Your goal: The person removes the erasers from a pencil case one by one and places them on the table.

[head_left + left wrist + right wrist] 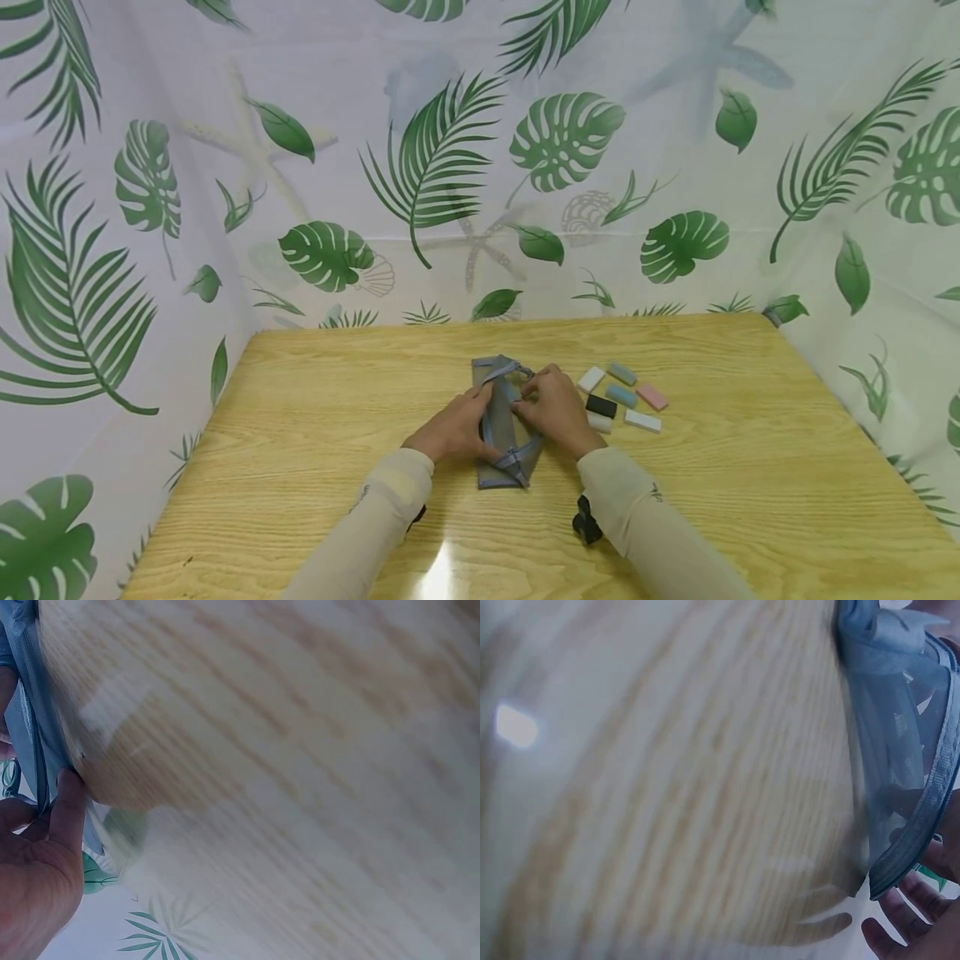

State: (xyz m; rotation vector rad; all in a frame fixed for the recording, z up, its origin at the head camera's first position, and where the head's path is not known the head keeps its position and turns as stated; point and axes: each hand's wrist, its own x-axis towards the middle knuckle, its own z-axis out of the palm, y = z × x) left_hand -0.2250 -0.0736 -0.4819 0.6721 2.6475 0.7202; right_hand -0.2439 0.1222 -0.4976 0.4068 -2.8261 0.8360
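Note:
A grey-blue mesh zipper pouch (498, 425) lies on the table with its zippered mouth spread wide. Its see-through wall and zipper edge (934, 780) show in the right wrist view. My left hand (459, 427) grips the pouch's left side, thumb low and fingers higher up; in the left wrist view the hand (45, 862) pinches the fabric. At the opposite rim, my right hand (553, 410) has curled fingers at the opening. Two of its fingertips (904, 801) show through the mesh, while other fingers stay outside the zipper edge. The pouch's inside is partly hidden.
Right of the pouch lie several small eraser-like blocks, among them a black one (602, 406), a blue one (621, 395), a pink one (652, 397) and a white one (642, 421). A leaf-print cloth (465, 167) hangs behind the wooden table (315, 392).

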